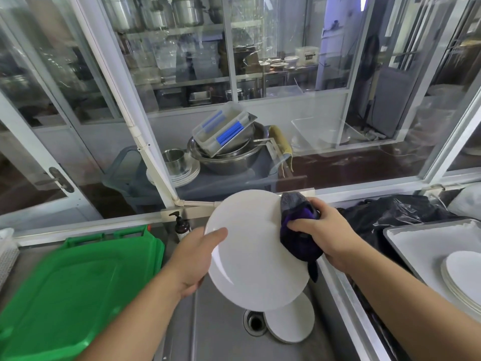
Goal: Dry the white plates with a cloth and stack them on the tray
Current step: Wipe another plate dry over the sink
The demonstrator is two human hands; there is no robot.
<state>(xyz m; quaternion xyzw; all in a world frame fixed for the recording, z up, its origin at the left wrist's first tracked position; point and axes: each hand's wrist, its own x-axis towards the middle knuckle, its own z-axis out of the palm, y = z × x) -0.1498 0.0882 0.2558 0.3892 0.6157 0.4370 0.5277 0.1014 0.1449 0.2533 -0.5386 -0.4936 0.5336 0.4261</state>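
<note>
Commercial kitchen scullery: steel sink (208, 321), big stockpots (187, 10) on shelves behind glass, stacked mixing bowls (229, 157).

The scene is bright with soft, even daylight and shadows are weak. The glass panes (286, 61) at 12 o'clock carry reflections and streaks, so the shelves behind look hazy. A purple-white glare sits at 1 o'clock. Straight frames bend near the edges, and the green tray (78, 282) at 8 o'clock is slightly blurred.

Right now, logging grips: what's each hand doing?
Left hand: grips the white plate by its rim.
Right hand: grips the purple cloth against the plate.
</note>
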